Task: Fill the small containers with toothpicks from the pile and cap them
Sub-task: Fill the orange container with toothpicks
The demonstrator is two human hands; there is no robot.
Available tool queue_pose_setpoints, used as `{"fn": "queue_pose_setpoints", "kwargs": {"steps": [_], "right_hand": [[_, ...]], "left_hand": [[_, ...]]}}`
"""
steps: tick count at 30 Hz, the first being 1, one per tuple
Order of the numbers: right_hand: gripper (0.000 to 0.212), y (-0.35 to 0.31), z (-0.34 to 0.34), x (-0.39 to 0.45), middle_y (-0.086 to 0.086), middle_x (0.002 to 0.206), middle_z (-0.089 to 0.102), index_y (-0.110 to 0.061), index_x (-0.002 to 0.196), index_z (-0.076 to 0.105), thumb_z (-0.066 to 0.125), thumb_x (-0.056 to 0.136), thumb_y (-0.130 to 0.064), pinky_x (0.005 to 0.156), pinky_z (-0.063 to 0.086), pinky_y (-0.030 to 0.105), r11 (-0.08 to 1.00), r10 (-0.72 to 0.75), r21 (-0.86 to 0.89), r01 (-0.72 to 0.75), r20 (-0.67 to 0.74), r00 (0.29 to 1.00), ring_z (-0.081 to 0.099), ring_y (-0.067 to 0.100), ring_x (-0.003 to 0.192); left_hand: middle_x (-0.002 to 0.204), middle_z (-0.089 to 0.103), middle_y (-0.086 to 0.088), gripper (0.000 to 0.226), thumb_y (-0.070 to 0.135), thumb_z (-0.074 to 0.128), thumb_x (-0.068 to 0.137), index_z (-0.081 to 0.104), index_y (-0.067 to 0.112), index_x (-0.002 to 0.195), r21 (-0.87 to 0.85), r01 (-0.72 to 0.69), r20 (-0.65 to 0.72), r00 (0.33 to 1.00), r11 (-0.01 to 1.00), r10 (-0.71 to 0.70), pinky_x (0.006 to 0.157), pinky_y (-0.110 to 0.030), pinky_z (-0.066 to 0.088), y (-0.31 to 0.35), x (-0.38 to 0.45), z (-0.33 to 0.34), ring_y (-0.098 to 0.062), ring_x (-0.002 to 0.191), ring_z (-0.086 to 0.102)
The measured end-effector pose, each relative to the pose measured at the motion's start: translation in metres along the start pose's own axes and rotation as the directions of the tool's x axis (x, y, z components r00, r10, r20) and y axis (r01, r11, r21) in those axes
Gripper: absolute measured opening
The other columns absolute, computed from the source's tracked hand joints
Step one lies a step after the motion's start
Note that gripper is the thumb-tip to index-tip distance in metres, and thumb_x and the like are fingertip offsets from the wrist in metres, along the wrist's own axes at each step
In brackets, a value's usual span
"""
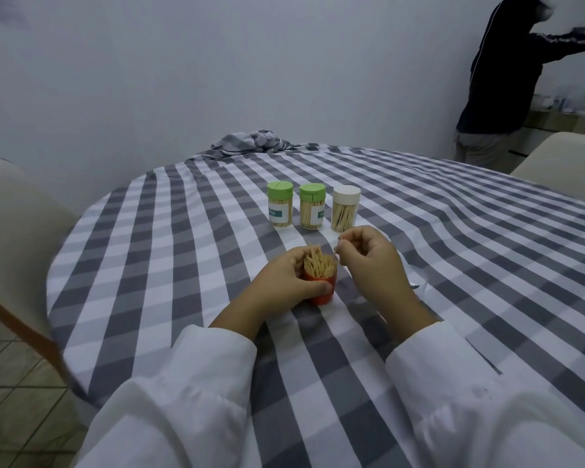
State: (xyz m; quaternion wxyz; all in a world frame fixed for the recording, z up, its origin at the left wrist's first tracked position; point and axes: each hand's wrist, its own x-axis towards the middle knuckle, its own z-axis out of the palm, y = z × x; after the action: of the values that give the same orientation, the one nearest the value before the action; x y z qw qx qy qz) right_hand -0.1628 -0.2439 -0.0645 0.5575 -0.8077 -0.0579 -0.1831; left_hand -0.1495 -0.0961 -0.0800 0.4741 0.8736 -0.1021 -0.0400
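Gripping the small orange-red round container (321, 292) low at table centre, the left hand (281, 285) curls fingers and thumb round its wall. Wooden toothpicks (320, 263) stand bunched in its open mouth. The right hand (368, 255), at three o'clock of the container, pinches a few toothpicks between thumb and fingertips. At twelve o'clock stand three capped clear containers on the grey-and-white checked tablecloth (453, 265): two green-lidded (280, 209) (312, 211), one white-lidded (346, 208).

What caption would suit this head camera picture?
Left hand grips a red container packed with toothpicks; right hand pinches more beside three capped containers.
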Motion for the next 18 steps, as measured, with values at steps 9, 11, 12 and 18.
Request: {"fn": "queue_pose_setpoints", "kwargs": {"steps": [9,11,12,18], "right_hand": [[0.02,0.013,0.005,0.002,-0.005,0.099,0.059,-0.035,0.102,0.052,0.055,0.091,-0.018,0.081,0.05,0.027,0.984,-0.072,-0.16,0.073,0.008,0.997,0.056,0.009,0.093],[0.013,0.014,0.009,0.001,-0.005,0.109,0.053,-0.031,0.098,0.055,0.053,0.092,-0.02,0.085,0.047,0.026,0.981,-0.072,-0.183,0.067,-0.024,0.997,0.052,0.01,0.103],[0.012,0.014,0.01,0.0,-0.004,0.113,0.052,-0.03,0.1,0.055,0.052,0.093,-0.021,0.087,0.045,0.025,0.979,-0.08,-0.191,0.072,-0.035,0.996,0.051,0.012,0.108],[0.049,0.006,0.017,-0.012,-0.007,0.144,0.039,-0.029,0.14,0.037,0.052,0.094,-0.034,0.1,0.028,0.021,0.953,-0.201,-0.204,0.222,0.117,0.973,0.033,0.006,0.13]], "left_hand": [[0.141,0.048,0.002,0.081,0.027,0.075,0.079,0.03,0.028,0.147,0.026,-0.012,0.003,1.0,1.0,0.012,0.103,-0.031,0.043,-0.001,-0.002,0.002,-0.016,0.126,0.048],[0.143,0.047,0.002,0.086,0.023,0.076,0.078,0.027,0.027,0.148,0.029,-0.006,0.025,1.0,1.0,0.005,0.102,-0.028,0.041,-0.001,-0.003,0.002,-0.016,0.129,0.046],[0.143,0.047,0.002,0.087,0.021,0.077,0.077,0.027,0.026,0.148,0.017,0.005,0.028,1.0,1.0,-0.005,0.102,-0.029,0.041,-0.002,-0.003,0.001,-0.016,0.129,0.046],[0.118,0.064,0.009,0.076,0.019,0.082,0.072,0.042,0.029,0.136,-0.067,0.028,0.07,0.997,0.997,-0.023,0.087,-0.022,0.052,-0.003,-0.006,0.0,-0.012,0.11,0.06]]}}
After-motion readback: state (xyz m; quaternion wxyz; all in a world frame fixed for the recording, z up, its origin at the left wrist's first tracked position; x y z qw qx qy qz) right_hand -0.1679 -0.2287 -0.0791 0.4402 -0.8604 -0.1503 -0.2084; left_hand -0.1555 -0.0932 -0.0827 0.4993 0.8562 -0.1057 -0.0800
